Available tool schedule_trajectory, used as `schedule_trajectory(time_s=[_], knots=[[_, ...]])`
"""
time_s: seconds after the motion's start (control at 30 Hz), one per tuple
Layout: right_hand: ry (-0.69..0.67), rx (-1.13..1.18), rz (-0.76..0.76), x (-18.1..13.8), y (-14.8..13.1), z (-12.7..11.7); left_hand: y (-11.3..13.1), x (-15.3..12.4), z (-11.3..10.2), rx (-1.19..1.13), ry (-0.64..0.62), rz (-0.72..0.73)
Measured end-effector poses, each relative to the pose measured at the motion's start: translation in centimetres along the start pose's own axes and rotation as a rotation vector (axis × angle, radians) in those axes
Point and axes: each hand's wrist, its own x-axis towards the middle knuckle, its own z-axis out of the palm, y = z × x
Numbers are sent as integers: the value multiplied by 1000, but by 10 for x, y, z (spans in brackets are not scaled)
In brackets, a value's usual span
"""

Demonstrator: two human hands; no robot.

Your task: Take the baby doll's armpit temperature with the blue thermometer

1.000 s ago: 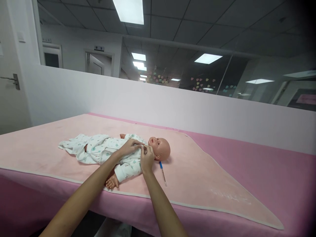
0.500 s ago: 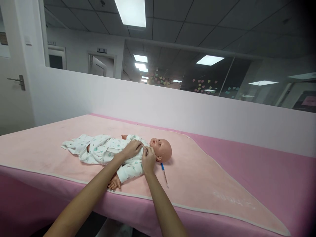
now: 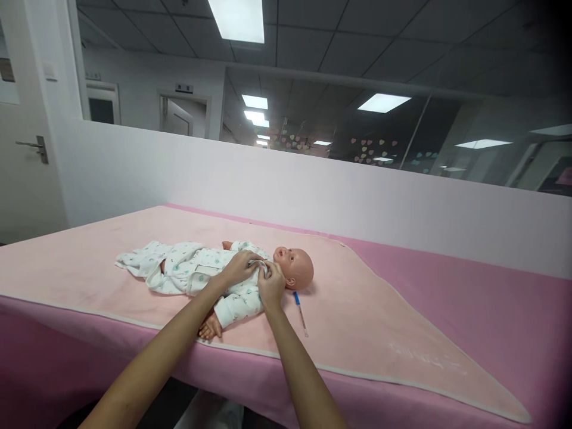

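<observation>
A baby doll in a white patterned romper lies on its back on a pale pink blanket, head to the right. My left hand rests on the doll's chest, its fingers pinched on the romper's collar. My right hand is closed on the same collar just under the doll's chin. A thin thermometer with a blue end lies on the blanket beside the doll's head, right of my right wrist.
The blanket covers a table with a darker pink cover. A low white partition wall runs behind it, with glass above. A door with a handle stands at the far left.
My hands stay at the doll's collar, the fingers shifting slightly. The view has drifted a little, so the doll sits slightly further right in the frame.
</observation>
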Motion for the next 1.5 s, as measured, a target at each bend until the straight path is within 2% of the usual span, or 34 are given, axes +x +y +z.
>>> schedule_trajectory(time_s=[0.4, 0.7, 1.0, 1.27, 1.5], knots=[[-10, -19, 21, -1, -4, -3, 0, 2, -5, -52, -27, 17], [-12, 20, 10, -2, -2, -2, -1, 2, -8, -212, -18, -107], [20, 84, 47, 0, 1, 0, -4, 3, -9, -302, -61, -146], [5, 62, -47, -2, -3, -4, 0, 2, -8, -276, -34, -114], [31, 68, 11, -1, -2, -1, -3, 3, -6, -245, -41, -117]])
